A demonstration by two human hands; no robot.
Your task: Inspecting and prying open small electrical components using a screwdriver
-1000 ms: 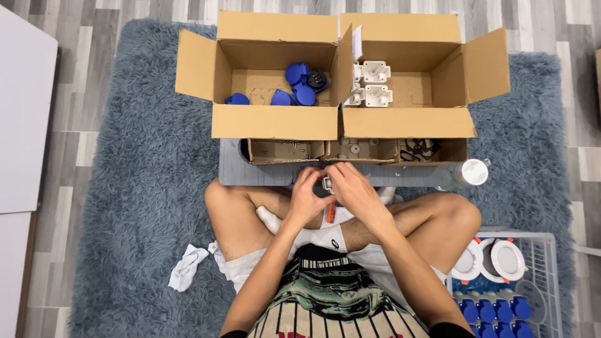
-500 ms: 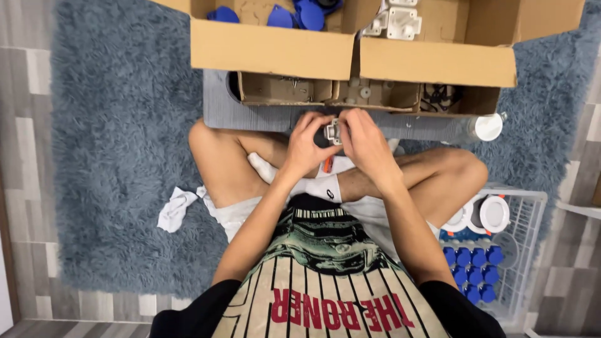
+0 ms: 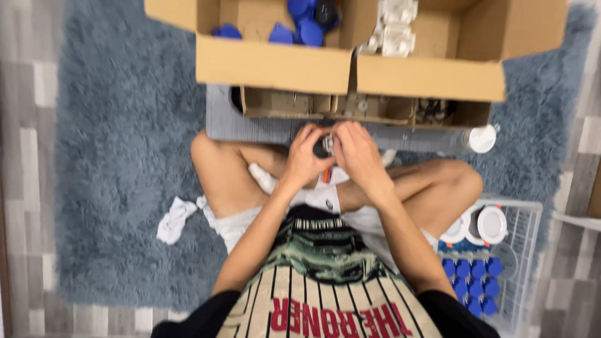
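Head view, looking straight down: at the bottom of the frame we saw the striped shirt [image 3: 325, 307], and above it our crossed legs on the grey-blue rug [image 3: 119, 156]. At the centre, our left hand [image 3: 305, 159] and right hand [image 3: 358, 156] met, both closed around a small dark-and-silver part [image 3: 325, 145], held above our lap. Only a sliver of it showed between the fingers; it looked round and compact, with a dark body and a shiny metal edge, though blur hid the detail. We judged it light, rigid and fairly smooth, best pinched by its rim from both sides as it was, since a loose hold might let it slip.

To the lower right stood a white wire basket [image 3: 532, 250] with blue caps [image 3: 469, 275] and white round fittings [image 3: 491, 224]. Farther off, along the top of the frame, lay open cardboard boxes [image 3: 275, 62] with more blue pieces [image 3: 307, 25] and white parts [image 3: 394, 28].
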